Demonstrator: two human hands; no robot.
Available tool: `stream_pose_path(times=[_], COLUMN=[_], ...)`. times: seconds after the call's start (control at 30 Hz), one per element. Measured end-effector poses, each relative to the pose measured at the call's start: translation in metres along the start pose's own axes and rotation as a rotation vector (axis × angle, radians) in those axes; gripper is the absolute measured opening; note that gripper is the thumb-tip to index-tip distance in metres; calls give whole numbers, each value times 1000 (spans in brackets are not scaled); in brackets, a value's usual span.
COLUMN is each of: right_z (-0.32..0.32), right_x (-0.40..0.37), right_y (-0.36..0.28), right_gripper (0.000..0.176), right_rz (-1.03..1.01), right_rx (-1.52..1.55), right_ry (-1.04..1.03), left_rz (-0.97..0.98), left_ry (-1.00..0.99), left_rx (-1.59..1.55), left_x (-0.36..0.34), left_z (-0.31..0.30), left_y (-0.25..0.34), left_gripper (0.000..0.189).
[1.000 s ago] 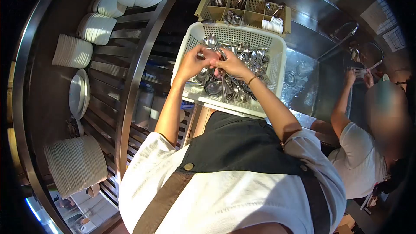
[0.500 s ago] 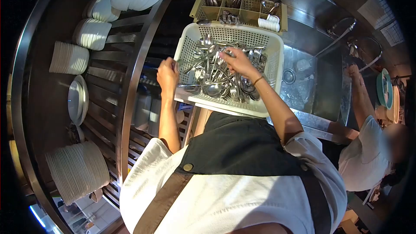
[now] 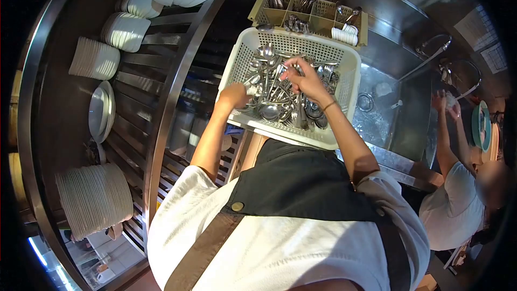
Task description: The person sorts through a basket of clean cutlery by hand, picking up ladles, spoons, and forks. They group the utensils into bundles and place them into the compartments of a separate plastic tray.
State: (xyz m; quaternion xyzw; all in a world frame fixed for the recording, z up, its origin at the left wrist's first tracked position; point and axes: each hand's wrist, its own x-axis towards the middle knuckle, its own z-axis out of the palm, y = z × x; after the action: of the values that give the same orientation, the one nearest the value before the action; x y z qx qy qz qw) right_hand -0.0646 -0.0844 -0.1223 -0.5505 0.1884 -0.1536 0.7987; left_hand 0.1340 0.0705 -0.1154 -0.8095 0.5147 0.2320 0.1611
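A cream plastic basket [image 3: 351,83] full of loose metal spoons and forks stands in front of me. My right hand [image 3: 308,83] is over the middle of the cutlery [image 3: 280,94], fingers curled in a pinch; what they hold, if anything, cannot be made out. At the basket's left side is my left hand [image 3: 232,97], its fingers smeared by motion, close to the spoons there. A large spoon [image 3: 270,111] lies near the basket's front. Behind the basket, a divided cutlery holder [image 3: 322,23] has upright spoons and forks in its compartments and white spoons [image 3: 344,34] at its right end.
At left, a slatted metal rack [image 3: 177,83] bears stacked white bowls [image 3: 128,32] and plates [image 3: 97,199]. Right of the basket is a metal sink [image 3: 377,116] with a hose tap [image 3: 431,56]. Another person [image 3: 452,205] works at the far right, near a teal basin [image 3: 479,124].
My left hand has moved right, from outside the basket's left rim to over its left side. My right hand stays above the cutlery, shifted slightly. The view has tilted a little.
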Motion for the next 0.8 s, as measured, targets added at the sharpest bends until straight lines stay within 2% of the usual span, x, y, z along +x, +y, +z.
stream_pose_path(times=[0.07,0.13,0.2,0.27,0.3,0.4,0.43,0.47,0.53,0.57,0.6,0.63,0.67,0.7,0.73,0.77,0.8], right_z=[0,15,24,28,32,30,27,22,13,10,9,8,8,16,16,16,17], right_x=[-7,-14,-19,-22,-28,-32,-31,-30,-28,-28,-25,-22,-20,-22,-18,-11,-8], right_y=[12,15,20,33,33,52,56,59,65,67,65,60,55,36,32,29,25], right_gripper=[23,16,15,18,19,20,28,28,39,45,45,45,44,43,43,44,45], right_rz=[60,-65,-51,88,154,141,41,36,-35,-135,-138,-136,-131,-75,-74,-208,-343], right_rx=[34,-227,-219,-283,-208,-224,-395,-397,-538,-580,-580,-564,-548,-312,-313,-423,-531], right_ry=[-11,-20,7,-12,-1,72,96,103,122,177,180,182,183,126,124,103,82], left_rz=[-120,-115,-110,-53,-55,-40,-24,-6,48,86,121,270,327,330,331,331,320], left_ry=[-88,-95,-106,-53,-52,-85,-40,6,39,109,179,210,81,58,36,40,9], left_rx=[24,66,101,90,90,117,131,149,87,-53,-194,-401,-887,-1032,-1175,-1177,-1316], left_x=[5,5,5,8,12,21,21,22,17,7,-4,-9,1,-13,-29,-28,-23], left_z=[36,45,54,61,63,71,73,74,67,54,36,21,26,-1,-34,-46,-56], left_y=[-3,3,5,2,1,1,1,-1,-14,-16,-16,-19,-25,-11,11,25,38], left_gripper=[40,38,35,30,30,27,26,27,31,32,34,27,27,25,23,23,21])
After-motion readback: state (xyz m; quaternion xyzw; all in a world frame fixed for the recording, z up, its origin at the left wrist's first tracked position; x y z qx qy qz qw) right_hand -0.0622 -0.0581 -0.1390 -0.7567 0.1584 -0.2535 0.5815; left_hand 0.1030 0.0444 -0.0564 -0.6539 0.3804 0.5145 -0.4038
